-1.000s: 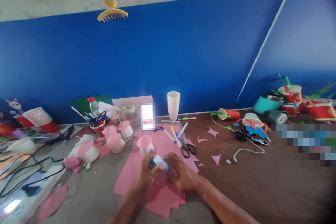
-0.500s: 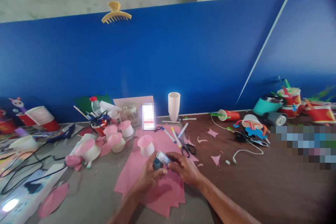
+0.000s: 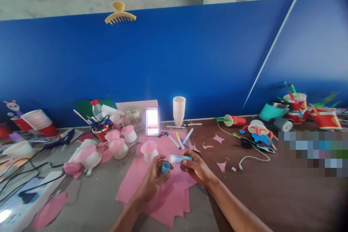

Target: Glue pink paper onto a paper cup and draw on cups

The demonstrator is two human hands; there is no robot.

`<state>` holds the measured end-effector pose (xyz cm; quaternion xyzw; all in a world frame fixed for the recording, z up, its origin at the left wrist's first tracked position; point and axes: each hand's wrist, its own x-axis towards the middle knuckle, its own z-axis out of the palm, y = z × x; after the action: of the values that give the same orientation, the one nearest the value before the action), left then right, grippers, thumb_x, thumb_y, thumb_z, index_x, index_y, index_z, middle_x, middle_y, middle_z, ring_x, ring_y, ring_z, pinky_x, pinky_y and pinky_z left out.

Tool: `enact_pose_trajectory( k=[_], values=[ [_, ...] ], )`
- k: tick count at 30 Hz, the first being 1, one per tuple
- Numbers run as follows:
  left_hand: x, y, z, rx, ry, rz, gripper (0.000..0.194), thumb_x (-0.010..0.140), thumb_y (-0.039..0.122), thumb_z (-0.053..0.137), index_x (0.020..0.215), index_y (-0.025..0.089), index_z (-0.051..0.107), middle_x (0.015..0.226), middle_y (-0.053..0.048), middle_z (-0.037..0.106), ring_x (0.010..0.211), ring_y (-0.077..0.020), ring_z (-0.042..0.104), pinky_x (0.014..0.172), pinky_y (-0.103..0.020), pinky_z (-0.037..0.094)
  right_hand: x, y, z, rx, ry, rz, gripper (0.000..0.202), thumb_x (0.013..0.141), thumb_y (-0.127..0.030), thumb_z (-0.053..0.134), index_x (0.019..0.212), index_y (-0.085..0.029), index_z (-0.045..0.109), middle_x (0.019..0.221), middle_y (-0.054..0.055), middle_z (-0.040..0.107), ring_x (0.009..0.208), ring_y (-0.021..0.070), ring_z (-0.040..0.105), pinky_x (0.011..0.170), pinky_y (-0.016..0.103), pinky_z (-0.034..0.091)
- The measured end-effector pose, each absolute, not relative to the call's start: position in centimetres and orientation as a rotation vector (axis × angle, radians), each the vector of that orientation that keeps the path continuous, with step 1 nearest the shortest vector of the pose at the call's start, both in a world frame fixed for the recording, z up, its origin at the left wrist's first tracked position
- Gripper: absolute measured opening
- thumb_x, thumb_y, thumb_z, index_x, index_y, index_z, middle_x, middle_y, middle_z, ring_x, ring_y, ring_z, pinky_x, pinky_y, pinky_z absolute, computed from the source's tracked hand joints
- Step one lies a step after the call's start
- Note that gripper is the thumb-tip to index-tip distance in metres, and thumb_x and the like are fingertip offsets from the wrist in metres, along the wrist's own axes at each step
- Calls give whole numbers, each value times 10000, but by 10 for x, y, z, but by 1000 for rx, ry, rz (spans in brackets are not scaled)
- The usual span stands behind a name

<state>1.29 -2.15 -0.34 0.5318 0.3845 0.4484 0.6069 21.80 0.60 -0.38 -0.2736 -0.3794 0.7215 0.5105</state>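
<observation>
My left hand is closed around a small teal cap, its hollow end facing up. My right hand grips a glue stick with a clear-white barrel and a teal base, held almost level, its white end pointing left. Cap and stick are apart. Under both hands lie overlapping sheets of pink paper. Just beyond my left hand stands an upturned white paper cup topped with a pink paper disc. Several more such cups are grouped to the left.
Marker pens lie behind my right hand. A stack of white cups stands against the blue partition. On the left are a power strip and black cables. Pink scraps and a white cable lie to the right.
My right hand has moved right and slightly up with the glue stick, widening its distance from the cap. The stick has turned nearly level. The view has shifted slightly.
</observation>
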Motion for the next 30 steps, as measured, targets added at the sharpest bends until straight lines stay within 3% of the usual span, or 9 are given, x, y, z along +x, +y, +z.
enact_pose_trajectory(
  k=[6, 11, 15, 22, 30],
  values=[
    [12, -19, 4, 1207, 925, 995, 518, 703, 434, 867, 1059, 213, 561, 971, -79, 701, 762, -151, 588, 644, -257, 443, 220, 7, 1, -718, -951, 1762, 523, 526, -446, 959, 808, -219, 581, 590, -93, 460, 516, 70, 378, 530, 236, 295],
    [9, -19, 0, 1249, 965, 1036, 547, 711, 368, 855, 1150, 219, 564, 970, -63, 691, 816, -165, 604, 703, -266, 476, 223, 9, 0, -783, -1026, 1735, 516, 547, -463, 940, 821, -214, 580, 573, -98, 432, 521, 74, 369, 523, 228, 278],
    [7, -21, 1, 1421, 1033, 956, 579, 791, 306, 764, 1312, 204, 533, 993, -88, 711, 802, -179, 622, 700, -284, 494, 231, 11, 4, -894, -1260, 1592, 470, 585, -475, 908, 837, -199, 624, 627, -76, 499, 554, 87, 411, 544, 232, 313],
    [1, -20, -3, 1744, 1093, 811, 600, 871, 265, 654, 1445, 237, 484, 1227, -132, 727, 1064, -255, 683, 943, -383, 522, 246, 14, 15, -1023, -1650, 1434, 340, 663, -414, 835, 844, -186, 659, 668, -52, 555, 623, 114, 468, 590, 242, 377],
    [1, -22, -13, 1938, 1109, 767, 594, 922, 280, 581, 1501, 247, 455, 1354, -150, 667, 1230, -297, 633, 1058, -458, 494, 246, 11, 19, -1081, -1838, 1378, 176, 717, -220, 692, 883, -193, 640, 714, -47, 544, 671, 121, 473, 626, 240, 370]
  ],
)
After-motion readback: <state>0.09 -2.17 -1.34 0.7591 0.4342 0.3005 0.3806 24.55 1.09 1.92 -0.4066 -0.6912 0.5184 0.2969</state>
